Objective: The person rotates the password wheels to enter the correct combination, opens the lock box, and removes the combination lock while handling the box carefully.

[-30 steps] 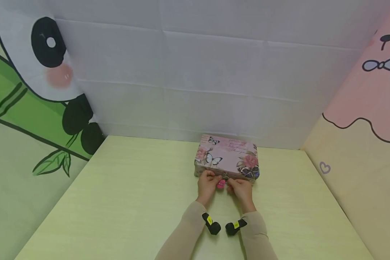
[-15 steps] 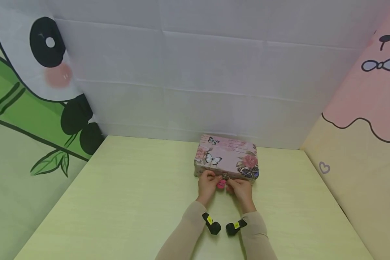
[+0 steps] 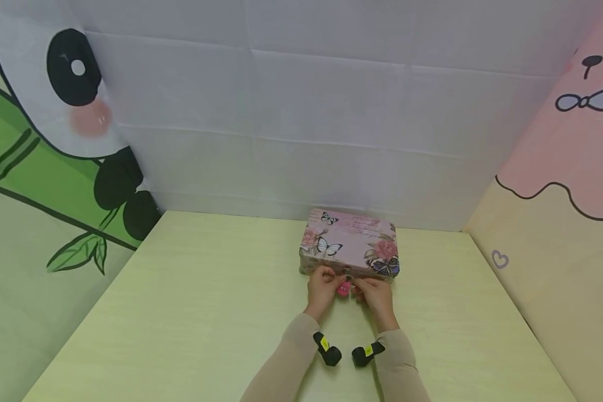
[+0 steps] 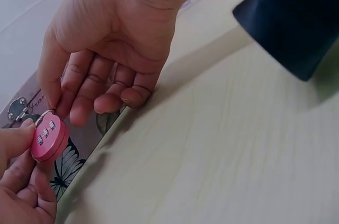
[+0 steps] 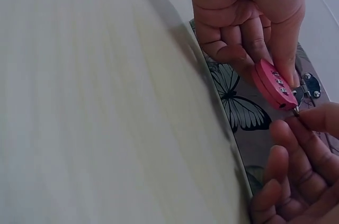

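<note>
A pink combination padlock (image 3: pixel 343 288) with number dials (image 4: pixel 46 133) is between both hands at the front of a flowered, butterfly-printed box (image 3: pixel 352 237). My left hand (image 3: pixel 322 291) pinches the padlock near its shackle with thumb and forefinger. From the other side my right hand (image 3: pixel 376 297) pinches the pink body, its thumb on one edge in the right wrist view. A metal clasp (image 5: pixel 311 85) on the box's front is close beside the padlock. Fingers hide part of the shackle; whether it passes through the clasp I cannot tell. The box lid is down.
The box stands on a pale yellow-green table (image 3: pixel 206 290), near the white back wall (image 3: pixel 281 167). Printed side panels rise left and right. Black wrist cameras (image 3: pixel 328 350) are strapped to both beige sleeves (image 3: pixel 286 357).
Both hands and the padlock have shifted slightly toward the person and to the right. Each hand keeps its hold, and the box stays in place.
</note>
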### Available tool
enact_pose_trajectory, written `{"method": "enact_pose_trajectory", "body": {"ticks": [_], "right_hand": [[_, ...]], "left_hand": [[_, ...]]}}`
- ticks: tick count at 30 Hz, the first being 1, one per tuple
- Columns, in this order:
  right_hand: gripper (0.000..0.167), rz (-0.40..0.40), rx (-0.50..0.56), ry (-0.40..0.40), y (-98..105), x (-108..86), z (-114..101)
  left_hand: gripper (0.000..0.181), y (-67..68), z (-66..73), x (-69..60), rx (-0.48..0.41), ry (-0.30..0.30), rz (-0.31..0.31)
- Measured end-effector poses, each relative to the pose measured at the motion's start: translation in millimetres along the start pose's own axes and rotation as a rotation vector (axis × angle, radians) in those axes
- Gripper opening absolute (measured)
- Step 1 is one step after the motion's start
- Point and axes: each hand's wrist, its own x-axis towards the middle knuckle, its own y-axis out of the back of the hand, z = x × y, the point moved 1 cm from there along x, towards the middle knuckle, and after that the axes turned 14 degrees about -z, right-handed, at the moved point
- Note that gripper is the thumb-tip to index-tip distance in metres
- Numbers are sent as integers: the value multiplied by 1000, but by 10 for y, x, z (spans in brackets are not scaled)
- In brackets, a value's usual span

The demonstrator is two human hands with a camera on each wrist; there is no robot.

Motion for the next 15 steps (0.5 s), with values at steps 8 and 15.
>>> {"method": "enact_pose_trajectory", "body": {"ticks": [8,15], "right_hand": [[22,-33,-24,-3,11,-60,-23],[22,-51,-83,1,36,-64,-20]], "left_hand": [[22,6,-38,-65,30,20,-24],[13,11,-46,-82,61,-1,-63]]}}
